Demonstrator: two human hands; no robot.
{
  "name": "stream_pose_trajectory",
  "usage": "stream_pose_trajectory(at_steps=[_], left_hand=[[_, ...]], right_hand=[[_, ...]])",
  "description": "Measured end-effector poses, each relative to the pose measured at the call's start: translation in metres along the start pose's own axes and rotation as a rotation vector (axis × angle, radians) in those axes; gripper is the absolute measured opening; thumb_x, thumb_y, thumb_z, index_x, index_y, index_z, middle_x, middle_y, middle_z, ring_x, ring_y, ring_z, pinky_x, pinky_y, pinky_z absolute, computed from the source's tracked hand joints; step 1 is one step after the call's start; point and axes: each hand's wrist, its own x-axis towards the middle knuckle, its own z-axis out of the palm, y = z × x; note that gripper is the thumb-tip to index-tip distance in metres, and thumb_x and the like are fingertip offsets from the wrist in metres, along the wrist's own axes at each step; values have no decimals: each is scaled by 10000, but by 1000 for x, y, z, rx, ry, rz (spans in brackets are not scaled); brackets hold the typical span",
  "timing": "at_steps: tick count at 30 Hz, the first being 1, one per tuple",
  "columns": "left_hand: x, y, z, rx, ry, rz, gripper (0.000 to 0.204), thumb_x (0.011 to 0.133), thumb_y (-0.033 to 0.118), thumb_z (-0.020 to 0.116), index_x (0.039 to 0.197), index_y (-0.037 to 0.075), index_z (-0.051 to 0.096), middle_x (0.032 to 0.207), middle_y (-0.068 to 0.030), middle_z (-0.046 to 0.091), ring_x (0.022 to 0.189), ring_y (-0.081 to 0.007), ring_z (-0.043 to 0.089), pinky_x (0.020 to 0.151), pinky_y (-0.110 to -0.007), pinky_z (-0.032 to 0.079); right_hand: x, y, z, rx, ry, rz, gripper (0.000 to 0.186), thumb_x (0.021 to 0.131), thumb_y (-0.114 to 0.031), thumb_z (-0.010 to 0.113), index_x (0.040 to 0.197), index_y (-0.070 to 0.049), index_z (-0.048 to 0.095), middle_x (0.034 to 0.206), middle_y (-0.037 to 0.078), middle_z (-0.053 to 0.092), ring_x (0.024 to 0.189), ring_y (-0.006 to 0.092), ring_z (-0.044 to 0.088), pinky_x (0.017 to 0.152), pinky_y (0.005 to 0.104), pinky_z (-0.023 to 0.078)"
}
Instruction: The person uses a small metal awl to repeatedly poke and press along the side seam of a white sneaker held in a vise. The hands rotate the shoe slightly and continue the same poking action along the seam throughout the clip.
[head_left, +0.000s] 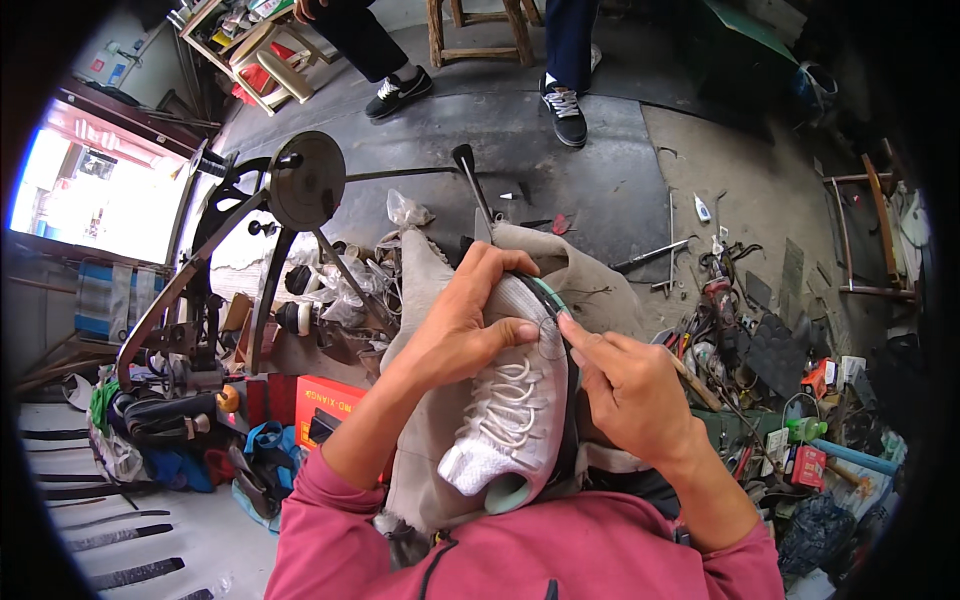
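A white knit sneaker (500, 425) with white laces lies across my lap, its toe pointing away and its heel opening towards me. My left hand (465, 320) is closed around the toe end, thumb on top and fingers over the far side. Along the right side of the shoe runs a dark sole edge with a green strip (545, 290). My right hand (630, 385) is closed, its fingertips at that edge. What it pinches is hidden, though a thin loop of thread seems to show beside it. Beneath the shoe, a beige cloth (425, 470) covers my lap.
To the left stands a hand-cranked sewing machine (305, 180) with a round wheel. A red box (325, 405) sits by my left forearm. Tools and scraps (720, 300) clutter the floor on the right. Across from me, another person's black shoes (565, 110) rest near a wooden stool (480, 50).
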Motion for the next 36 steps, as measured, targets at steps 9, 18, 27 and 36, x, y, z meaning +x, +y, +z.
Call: stream_pose_trajectory(at_steps=[9, 18, 27, 36], left_hand=[[2, -1, -1, 7, 2, 33, 622, 797, 200, 869, 1328, 69, 574, 1207, -136, 528, 1169, -338, 549, 1063, -395, 439], [3, 2, 2, -15, -5, -64, 609, 809, 300, 840, 1309, 51, 598, 1219, -90, 522, 1201, -252, 542, 1099, -338, 394], [1, 4, 2, -34, 9, -62, 616, 825, 354, 852, 1304, 56, 603, 1203, -75, 534, 1197, -227, 543, 1098, -340, 397], [1, 1, 4, 18, 44, -52, 634, 801, 347, 847, 1303, 45, 602, 1193, -89, 533, 1177, -251, 552, 1092, -344, 401]], right_hand=[[7, -1, 2, -9, -29, 1, 483, 907, 49, 647, 1383, -23, 689, 803, 177, 668, 670, 360, 664, 600, 436, 517], [7, -7, -10, -167, -144, 16, 465, 915, 7, 648, 1378, -7, 684, 793, 197, 688, 642, 366, 668, 613, 441, 528], [-9, 0, 0, 199, 27, 43, 447, 948, -10, 638, 1394, -20, 670, 866, 212, 714, 740, 402, 703, 668, 478, 558], [6, -3, 10, -1, -7, 1, 428, 944, -34, 643, 1370, -8, 676, 782, 193, 680, 695, 416, 691, 624, 501, 546]])
